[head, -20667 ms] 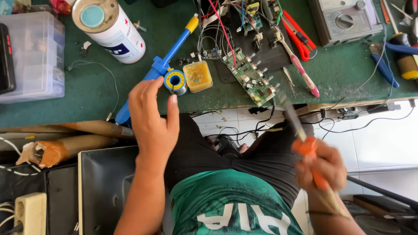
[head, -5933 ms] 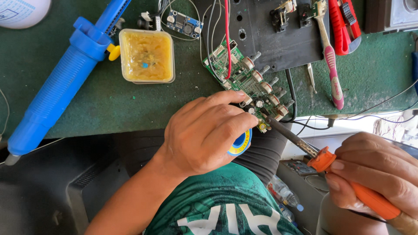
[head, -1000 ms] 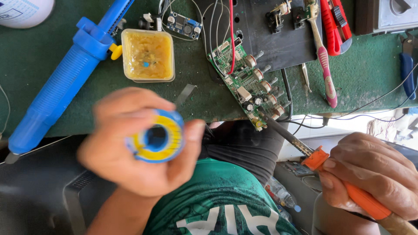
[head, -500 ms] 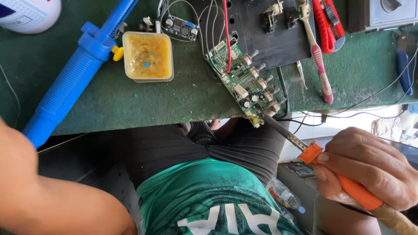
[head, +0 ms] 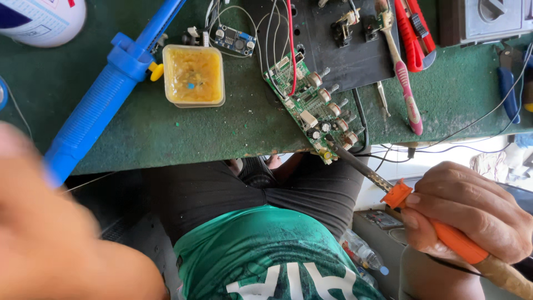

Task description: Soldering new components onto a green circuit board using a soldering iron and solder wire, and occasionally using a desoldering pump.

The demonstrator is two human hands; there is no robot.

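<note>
Left hand now a close blur, grip unclear; right hand still tight around orange soldering iron, tip on green circuit board beside yellow tub.

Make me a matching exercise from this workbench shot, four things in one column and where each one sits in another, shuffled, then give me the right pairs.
Things:
1. soldering iron
2. green circuit board
3. yellow flux tub
4. pink toothbrush

Places:
A. lying partly on the black panel, handle pointing toward the bench edge
B. at the front edge of the green mat, with the iron's tip on its near corner
C. gripped in the right hand
D. right beside the blue desoldering pump

Pairs: 1-C, 2-B, 3-D, 4-A
</note>
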